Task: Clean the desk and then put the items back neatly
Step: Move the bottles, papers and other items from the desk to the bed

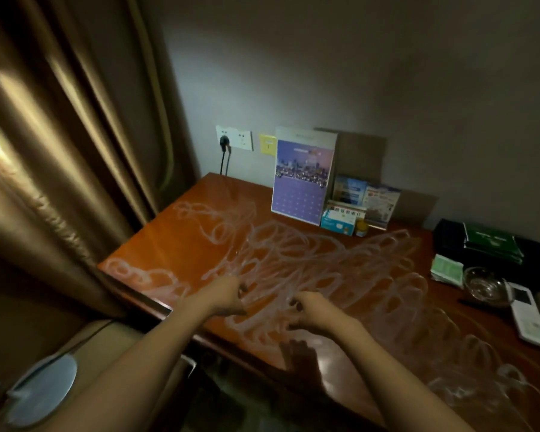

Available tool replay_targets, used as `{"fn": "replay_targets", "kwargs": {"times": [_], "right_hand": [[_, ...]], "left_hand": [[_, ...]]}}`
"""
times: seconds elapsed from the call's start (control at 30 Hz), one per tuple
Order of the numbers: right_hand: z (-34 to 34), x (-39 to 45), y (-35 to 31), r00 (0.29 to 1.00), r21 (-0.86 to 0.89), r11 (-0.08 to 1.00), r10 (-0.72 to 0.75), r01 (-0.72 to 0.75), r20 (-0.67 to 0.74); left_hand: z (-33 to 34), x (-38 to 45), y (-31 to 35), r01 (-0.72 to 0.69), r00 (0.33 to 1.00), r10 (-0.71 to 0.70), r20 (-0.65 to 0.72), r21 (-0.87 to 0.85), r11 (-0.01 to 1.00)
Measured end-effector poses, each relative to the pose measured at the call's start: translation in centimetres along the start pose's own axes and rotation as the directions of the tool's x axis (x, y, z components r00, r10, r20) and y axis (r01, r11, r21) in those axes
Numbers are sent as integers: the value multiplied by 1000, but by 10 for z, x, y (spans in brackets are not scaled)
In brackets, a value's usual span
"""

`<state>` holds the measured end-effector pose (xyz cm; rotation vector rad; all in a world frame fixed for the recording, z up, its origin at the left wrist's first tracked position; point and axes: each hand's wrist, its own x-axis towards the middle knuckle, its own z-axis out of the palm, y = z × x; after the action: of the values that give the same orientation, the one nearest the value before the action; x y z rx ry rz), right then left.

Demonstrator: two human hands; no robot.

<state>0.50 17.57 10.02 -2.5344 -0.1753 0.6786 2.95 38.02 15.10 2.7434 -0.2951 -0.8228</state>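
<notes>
hands (228,296) curled over smeared desk (175,238)

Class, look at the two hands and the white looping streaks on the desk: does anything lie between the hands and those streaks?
Nothing visible does. The left hand and right hand hover right at the streaks on the desk. The calendar, boxes, glass bowl and remote stand along the back and right edges.
</notes>
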Motion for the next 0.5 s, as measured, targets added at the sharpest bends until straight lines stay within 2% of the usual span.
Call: {"fn": "replay_targets", "kwargs": {"times": [0.1, 0.3, 0.5], "right_hand": [[-29, 33, 3, 999, 18, 999, 36, -35, -37], [-66, 73, 29, 986, 76, 990, 129, -122, -103], [-106, 108, 45, 959, 202, 961, 225, -190, -171]], "left_hand": [[-38, 40, 2, -13, 998, 9, -56, -68, 998], [-78, 116, 10, -67, 996, 59, -66, -131, 989], [-114, 199, 29, -190, 979, 172, -112, -174, 966]]}}
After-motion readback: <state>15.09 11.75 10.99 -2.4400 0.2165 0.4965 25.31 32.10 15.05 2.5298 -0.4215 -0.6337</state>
